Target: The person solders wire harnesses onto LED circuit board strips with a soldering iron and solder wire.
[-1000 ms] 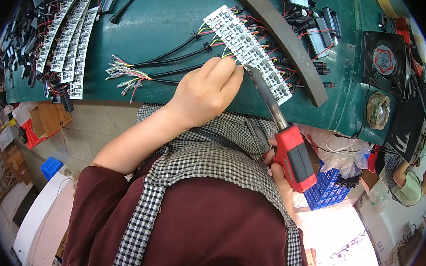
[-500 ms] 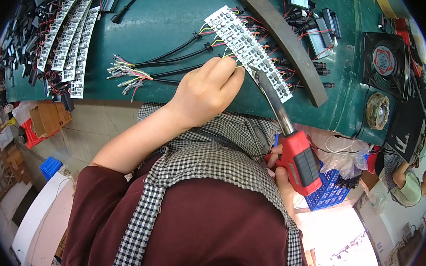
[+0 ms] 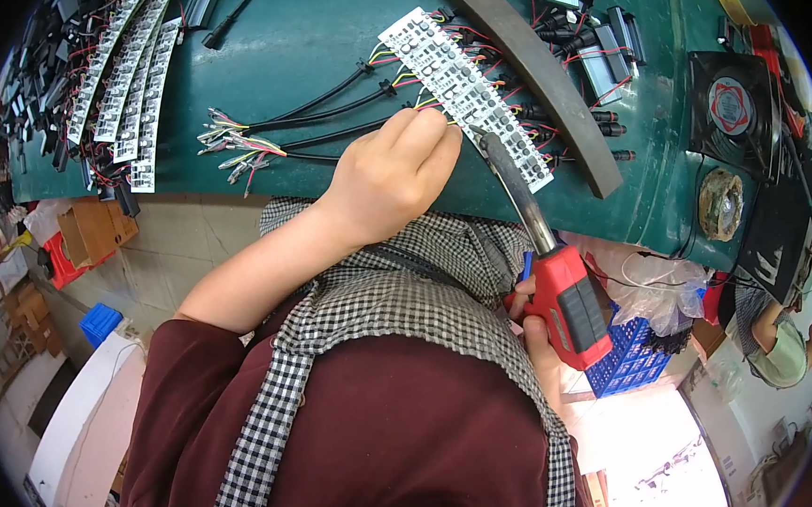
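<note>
My right hand is wrapped round the red and black handle of a soldering iron. Its dark tip reaches the near edge of a white circuit board lying slantwise on the bench. Close to that tip, my left hand pinches a black cable's thin coloured wires against the board edge; the fingertips are partly hidden. Other black cables run left from the board, their bare wire ends bunched on the green bench.
A curved dark bar lies behind the board among red wires and metal cases. Finished-looking board strips and black parts are piled at left. A fan and a tape roll sit at right. A blue crate stands below the bench.
The whole view has shifted slightly. Both hands, the iron and the board keep nearly the same places relative to each other.
</note>
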A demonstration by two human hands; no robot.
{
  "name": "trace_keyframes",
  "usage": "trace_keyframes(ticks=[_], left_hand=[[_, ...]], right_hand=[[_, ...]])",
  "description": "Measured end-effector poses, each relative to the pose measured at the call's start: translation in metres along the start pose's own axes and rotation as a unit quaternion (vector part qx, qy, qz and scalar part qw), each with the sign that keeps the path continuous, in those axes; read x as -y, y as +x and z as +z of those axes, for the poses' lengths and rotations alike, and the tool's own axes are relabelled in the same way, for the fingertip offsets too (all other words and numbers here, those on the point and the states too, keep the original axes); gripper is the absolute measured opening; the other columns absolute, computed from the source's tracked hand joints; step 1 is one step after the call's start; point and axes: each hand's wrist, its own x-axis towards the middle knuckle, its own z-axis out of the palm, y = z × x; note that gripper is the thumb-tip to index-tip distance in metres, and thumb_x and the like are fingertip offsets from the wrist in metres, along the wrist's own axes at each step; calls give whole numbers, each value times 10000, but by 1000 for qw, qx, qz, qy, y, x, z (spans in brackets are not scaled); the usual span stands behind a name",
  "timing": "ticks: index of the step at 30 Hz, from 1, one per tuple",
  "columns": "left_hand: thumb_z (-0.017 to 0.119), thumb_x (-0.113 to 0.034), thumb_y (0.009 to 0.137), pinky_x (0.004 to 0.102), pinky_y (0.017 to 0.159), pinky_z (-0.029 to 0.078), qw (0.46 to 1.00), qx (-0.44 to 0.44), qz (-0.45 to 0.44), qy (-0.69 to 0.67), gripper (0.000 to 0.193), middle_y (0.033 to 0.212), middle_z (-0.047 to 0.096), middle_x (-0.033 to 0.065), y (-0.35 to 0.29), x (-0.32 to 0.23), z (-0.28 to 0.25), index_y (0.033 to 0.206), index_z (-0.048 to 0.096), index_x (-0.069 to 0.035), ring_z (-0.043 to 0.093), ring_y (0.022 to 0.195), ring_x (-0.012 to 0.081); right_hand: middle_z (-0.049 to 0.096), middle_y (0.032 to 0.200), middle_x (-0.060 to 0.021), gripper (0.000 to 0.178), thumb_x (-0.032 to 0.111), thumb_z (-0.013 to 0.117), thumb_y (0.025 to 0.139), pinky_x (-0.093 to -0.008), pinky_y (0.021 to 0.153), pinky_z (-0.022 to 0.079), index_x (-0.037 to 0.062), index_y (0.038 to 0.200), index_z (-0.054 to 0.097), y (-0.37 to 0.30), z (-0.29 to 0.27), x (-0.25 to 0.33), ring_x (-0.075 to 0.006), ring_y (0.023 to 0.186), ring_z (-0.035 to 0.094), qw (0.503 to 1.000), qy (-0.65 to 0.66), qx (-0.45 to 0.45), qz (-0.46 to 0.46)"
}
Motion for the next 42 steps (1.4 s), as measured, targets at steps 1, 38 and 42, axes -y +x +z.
trace_keyframes(ticks=[1,38,42], left_hand=[[649,27,616,281,499,440,1000,3,1,1,278,774,483,76,0,0,0,893,634,42,530,631,192],[625,-101,716,330,592,454,987,143,-62,-30,110,781,514,75,26,3,-30,811,613,-45,538,735,217],[559,-93,839,392,764,465,981,-28,-180,62,145,917,623,148,72,77,-53,928,629,-3,587,859,336]], right_hand=[[655,862,-82,414,289,706,746,-290,684,496,-31,995,620,-1,1,-1,-170,692,626,1000,0,-1,0],[589,988,-138,611,446,648,816,-251,473,371,-83,1084,501,5,20,18,-127,527,507,981,151,-120,-1],[557,1112,-136,475,242,610,845,-292,665,482,-21,1211,460,-3,8,7,-130,693,529,972,232,-48,-3]])
